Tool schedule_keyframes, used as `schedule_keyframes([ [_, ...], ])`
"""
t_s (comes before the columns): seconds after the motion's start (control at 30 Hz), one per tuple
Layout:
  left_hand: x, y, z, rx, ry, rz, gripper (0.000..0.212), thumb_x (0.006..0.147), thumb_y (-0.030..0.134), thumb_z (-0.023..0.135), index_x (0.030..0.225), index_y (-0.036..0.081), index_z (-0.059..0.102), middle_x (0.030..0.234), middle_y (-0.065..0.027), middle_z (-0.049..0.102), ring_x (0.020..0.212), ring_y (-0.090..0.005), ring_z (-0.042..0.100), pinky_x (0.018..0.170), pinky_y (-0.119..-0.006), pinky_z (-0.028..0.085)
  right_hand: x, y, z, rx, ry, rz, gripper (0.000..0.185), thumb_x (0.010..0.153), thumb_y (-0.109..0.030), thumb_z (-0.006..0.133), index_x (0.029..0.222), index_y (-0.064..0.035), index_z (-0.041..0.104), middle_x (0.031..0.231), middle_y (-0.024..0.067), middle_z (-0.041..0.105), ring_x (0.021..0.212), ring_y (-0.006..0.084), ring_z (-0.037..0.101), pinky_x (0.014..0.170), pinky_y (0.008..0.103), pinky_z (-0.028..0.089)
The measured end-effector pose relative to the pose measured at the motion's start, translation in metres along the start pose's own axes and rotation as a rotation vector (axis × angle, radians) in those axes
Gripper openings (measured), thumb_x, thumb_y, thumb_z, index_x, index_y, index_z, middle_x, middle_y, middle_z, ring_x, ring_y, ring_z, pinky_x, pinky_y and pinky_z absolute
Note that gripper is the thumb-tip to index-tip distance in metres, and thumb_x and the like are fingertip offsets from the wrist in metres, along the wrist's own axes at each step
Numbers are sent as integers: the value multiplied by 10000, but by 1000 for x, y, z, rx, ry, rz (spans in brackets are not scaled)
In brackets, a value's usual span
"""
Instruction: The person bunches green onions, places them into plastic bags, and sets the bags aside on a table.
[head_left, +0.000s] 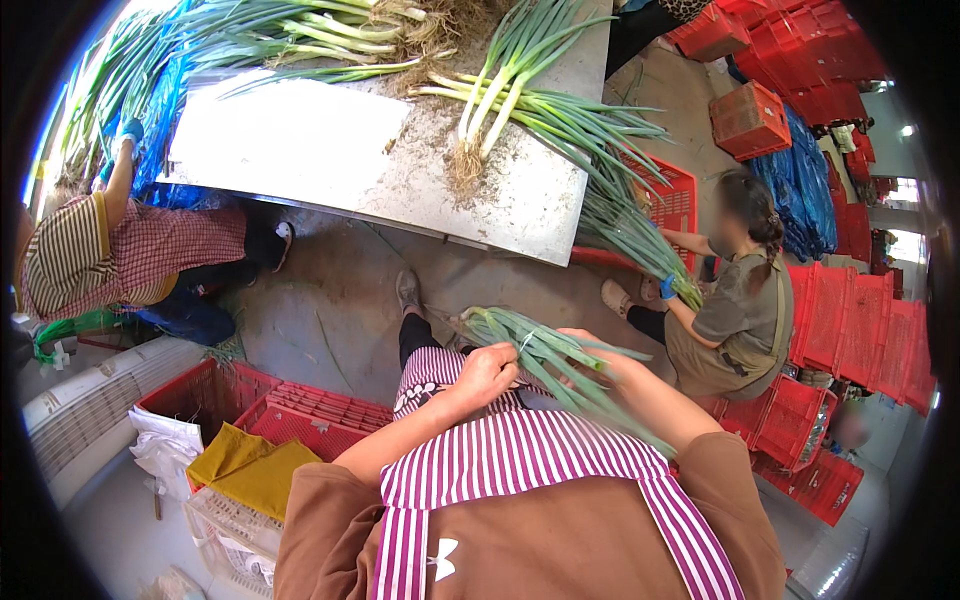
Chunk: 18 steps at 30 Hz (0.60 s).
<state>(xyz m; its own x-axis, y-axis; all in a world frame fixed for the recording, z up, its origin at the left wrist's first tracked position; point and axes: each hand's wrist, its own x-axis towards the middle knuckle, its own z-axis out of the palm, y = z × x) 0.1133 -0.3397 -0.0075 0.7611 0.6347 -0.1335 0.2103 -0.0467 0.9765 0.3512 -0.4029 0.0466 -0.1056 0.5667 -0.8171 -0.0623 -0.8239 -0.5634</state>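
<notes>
Before my lap is a bundle of green onions (551, 360), its long leaves trailing down to the right across my striped apron (517, 450). A thin pale tie (529, 337) shows across the leaves. My left hand (486, 375) has its fingers curled and pinched at the bundle's left edge, beside that tie. Round the other side of the leaves, my right hand (604, 360) grips the bundle, its fingers partly hidden by the greens.
A metal table (480, 214) ahead bears loose green onions (517, 97) with soil on their roots. Co-workers handle onions at left (142, 255) and right (735, 300). Red crates (322, 412) and a yellow cloth (251, 465) stand at lower left; more red crates (847, 322) stack at right.
</notes>
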Motion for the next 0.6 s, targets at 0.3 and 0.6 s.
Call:
schedule_keyframes([
  [0.3,17,7,-10,50,35,15,174,812,121,522,739,-37,518,762,-206,534,742,-416,559,665,-479,440,71,33,-16,-716,495,-370,188,830,-210,645,863,-41,569,815,165,616,738,311,610,619,402,461],
  [0.6,40,53,-41,161,139,-107,218,809,164,530,707,-28,547,688,-229,569,672,-419,575,628,-492,449,17,-20,-18,-773,434,-618,297,834,-305,627,780,-16,593,744,175,558,670,354,567,599,443,416],
])
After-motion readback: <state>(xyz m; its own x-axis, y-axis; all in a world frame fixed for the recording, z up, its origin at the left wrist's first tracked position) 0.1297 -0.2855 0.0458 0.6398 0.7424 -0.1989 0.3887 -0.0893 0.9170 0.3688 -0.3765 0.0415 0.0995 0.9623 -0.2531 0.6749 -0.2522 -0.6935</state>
